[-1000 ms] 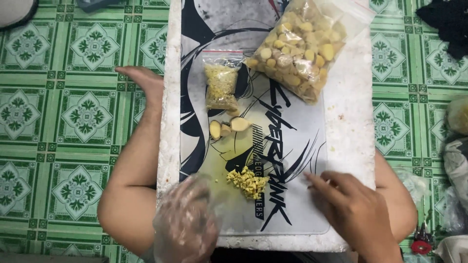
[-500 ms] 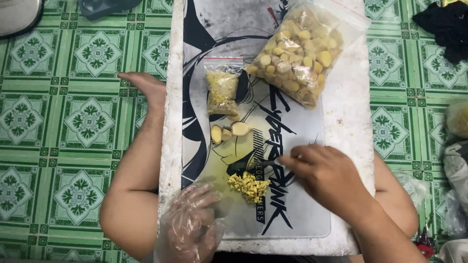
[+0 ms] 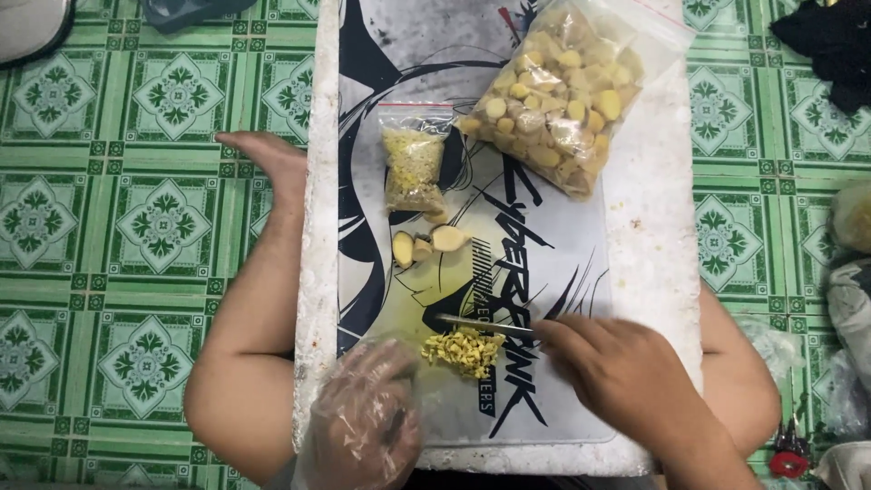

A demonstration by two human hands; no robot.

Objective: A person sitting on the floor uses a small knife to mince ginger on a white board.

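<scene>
Your gloved left hand (image 3: 361,426) rests loose and empty just beside the chopped ginger pile (image 3: 464,349); your right hand (image 3: 626,372) has its grip closed on the knife (image 3: 481,323), blade lying at the pile's far edge. You look mid-mincing. Beyond wait ginger slices (image 3: 426,243), a small bag (image 3: 413,163) and a large bag (image 3: 562,91).

Left hand (image 3: 363,422) in a thin clear glove, palm down, fingers loosely curled and pointing right, bare right hand (image 3: 626,372) knuckles up, fingers closed in a grip and pointing left, both forearms angling in from the lower edge
</scene>
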